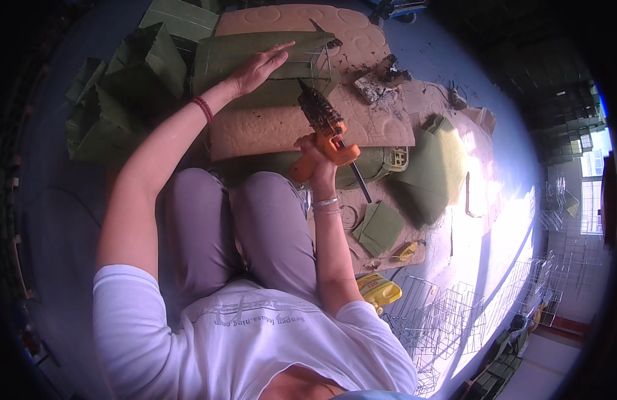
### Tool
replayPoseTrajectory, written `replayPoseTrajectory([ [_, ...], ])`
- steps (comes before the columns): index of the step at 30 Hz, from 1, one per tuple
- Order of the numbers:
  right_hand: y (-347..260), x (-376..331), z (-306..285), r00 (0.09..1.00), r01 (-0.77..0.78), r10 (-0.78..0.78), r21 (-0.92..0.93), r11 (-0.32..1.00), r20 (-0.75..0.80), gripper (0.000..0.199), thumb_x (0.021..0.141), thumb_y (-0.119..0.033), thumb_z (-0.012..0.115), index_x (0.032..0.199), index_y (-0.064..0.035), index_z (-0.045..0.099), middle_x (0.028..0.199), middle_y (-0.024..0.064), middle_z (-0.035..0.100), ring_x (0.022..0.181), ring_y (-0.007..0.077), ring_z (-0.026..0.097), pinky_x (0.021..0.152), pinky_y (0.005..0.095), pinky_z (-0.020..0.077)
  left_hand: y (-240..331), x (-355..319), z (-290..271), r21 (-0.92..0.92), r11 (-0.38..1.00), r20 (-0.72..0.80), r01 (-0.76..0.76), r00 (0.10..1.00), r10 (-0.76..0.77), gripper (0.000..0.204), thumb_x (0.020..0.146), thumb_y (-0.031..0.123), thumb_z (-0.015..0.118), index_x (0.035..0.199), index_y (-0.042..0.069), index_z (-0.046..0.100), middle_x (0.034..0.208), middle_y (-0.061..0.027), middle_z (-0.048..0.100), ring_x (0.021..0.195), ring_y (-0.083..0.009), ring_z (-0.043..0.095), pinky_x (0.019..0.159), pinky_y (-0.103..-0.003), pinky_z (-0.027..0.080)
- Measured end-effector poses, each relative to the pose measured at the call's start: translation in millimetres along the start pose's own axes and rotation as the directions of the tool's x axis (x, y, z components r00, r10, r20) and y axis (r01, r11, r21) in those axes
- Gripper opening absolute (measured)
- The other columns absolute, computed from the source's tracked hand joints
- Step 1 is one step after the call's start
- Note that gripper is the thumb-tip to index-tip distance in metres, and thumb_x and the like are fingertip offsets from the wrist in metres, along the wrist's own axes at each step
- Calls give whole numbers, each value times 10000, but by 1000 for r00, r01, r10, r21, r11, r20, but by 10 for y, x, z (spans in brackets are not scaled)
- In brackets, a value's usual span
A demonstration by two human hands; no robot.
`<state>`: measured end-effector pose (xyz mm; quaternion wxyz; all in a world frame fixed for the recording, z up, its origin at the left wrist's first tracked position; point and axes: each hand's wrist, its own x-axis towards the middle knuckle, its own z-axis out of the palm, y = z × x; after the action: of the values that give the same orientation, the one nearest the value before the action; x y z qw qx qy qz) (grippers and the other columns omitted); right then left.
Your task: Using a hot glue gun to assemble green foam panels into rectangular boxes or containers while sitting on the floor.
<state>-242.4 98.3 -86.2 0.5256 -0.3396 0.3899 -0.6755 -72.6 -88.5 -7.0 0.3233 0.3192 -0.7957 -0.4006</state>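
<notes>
In the upper centre of the frame, a green fabric sheet (232,52) is seen draped over a wire frame (313,69), whose thin bars are left bare at the right end. Both are supported above a brown cardboard sheet (248,137). The left hand (254,72) is laid over the fabric, its fingers stretched toward the upper right and held nearly together, with the thumb slightly apart; nothing is seen to be gripped by it, and how firmly the fabric is pressed cannot be told.

An orange glue gun (338,148) is held near the centre of the frame by the right hand (324,173), with the fingers wrapped around its handle; whether the trigger is squeezed cannot be told. The gun's long axis is slanted from upper left to lower right: the dark, crusted nozzle is aimed up and left, while a black glue stick (360,183) is left projecting from the rear toward the lower right.

The next contact is judged to turn on the gap between nozzle tip and fabric edge. The tip is seen close by the lower right part of the covered frame, to the right of and below the left fingers. The fabric is thus reached most nearly by the left hand; from the right hand, it is found toward the upper left, with the barrel already roughly lined up that way
</notes>
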Motion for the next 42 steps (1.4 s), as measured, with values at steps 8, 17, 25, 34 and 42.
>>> replayPoseTrajectory([
  [8, -48, -4, 48, 999, 14, -13, 16, 1000, -43, 240, 728, -49, 602, 957, -6, 543, 788, 71, 607, 746, 149, 565, 690, 275, 447, 6, -6, -2, 7, 1000, -4, -21, 1000, 21, 583, 951, 487, 330, 1388, 102, 359, 1407, -174, 373, 1339, -302, 292, 1098, -348, 219],
  [17, -99, -6, 61, 996, 46, -44, 25, 999, -72, 281, 722, -30, 599, 992, -11, 523, 780, 74, 604, 732, 150, 567, 676, 275, 448, 0, -3, 1, -2, 1000, -11, -29, 1000, 29, 583, 951, 485, 333, 1388, 100, 358, 1420, -168, 355, 1340, -298, 291, 1099, -345, 218],
  [25, -48, 10, -79, 995, 35, -29, 60, 998, -97, 304, 714, -20, 594, 1005, -8, 506, 815, 83, 605, 778, 164, 573, 714, 278, 445, -2, 3, 21, 22, 999, -15, -37, 999, 38, 578, 950, 489, 329, 1389, 114, 358, 1397, -176, 386, 1344, -303, 282, 1097, -350, 226],
  [34, -29, -16, -103, 995, 22, -13, 86, 996, -103, 289, 721, -26, 574, 1000, -6, 503, 850, 101, 615, 816, 185, 582, 755, 288, 435, 2, -25, -3, 38, 999, -18, -24, 1000, 24, 585, 949, 497, 324, 1393, 116, 352, 1409, -170, 371, 1351, -304, 265, 1099, -351, 222],
  [42, 3, 16, -197, 993, 43, -40, 31, 999, -115, 293, 734, -18, 544, 1020, 0, 483, 854, 117, 620, 819, 192, 587, 764, 289, 432, 9, -17, 10, 50, 998, -28, -27, 999, 28, 596, 942, 512, 327, 1396, 125, 348, 1408, -174, 370, 1355, -307, 255, 1101, -353, 217],
])
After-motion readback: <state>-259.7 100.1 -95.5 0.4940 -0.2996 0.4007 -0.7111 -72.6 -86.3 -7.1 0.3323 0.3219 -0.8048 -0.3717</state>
